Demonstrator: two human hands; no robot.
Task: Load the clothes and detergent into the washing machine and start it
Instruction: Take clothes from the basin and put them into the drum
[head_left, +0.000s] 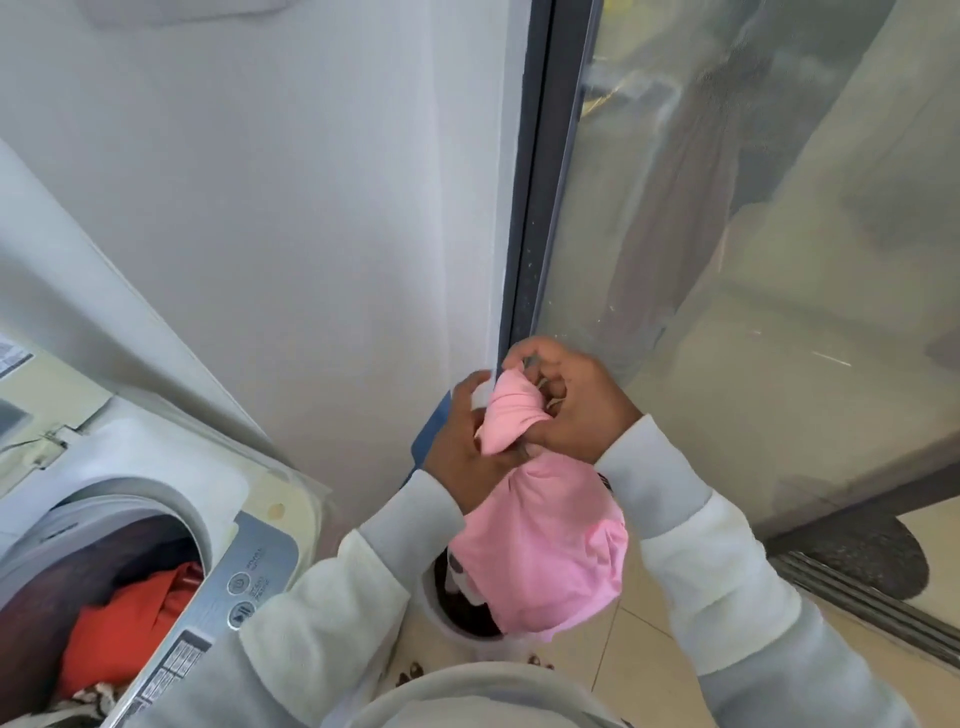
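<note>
We hold the pink garment (540, 551) bunched in both hands, left hand (462, 447) and right hand (571, 400) pinching its top, the rest hanging below our grip over the basket (457, 618). The washer (171, 525) gapes well left; swinging across, the loose tail could snag its rim or drop.

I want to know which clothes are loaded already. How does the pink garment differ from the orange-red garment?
The pink garment is outside the washing machine, held up in the air; the orange-red garment already lies inside the drum. The pink garment is gripped by the left hand and the right hand; nothing touches the orange-red one. The pink garment hangs down bunched; the orange-red one lies crumpled among other laundry. Both are soft cloth.
</note>
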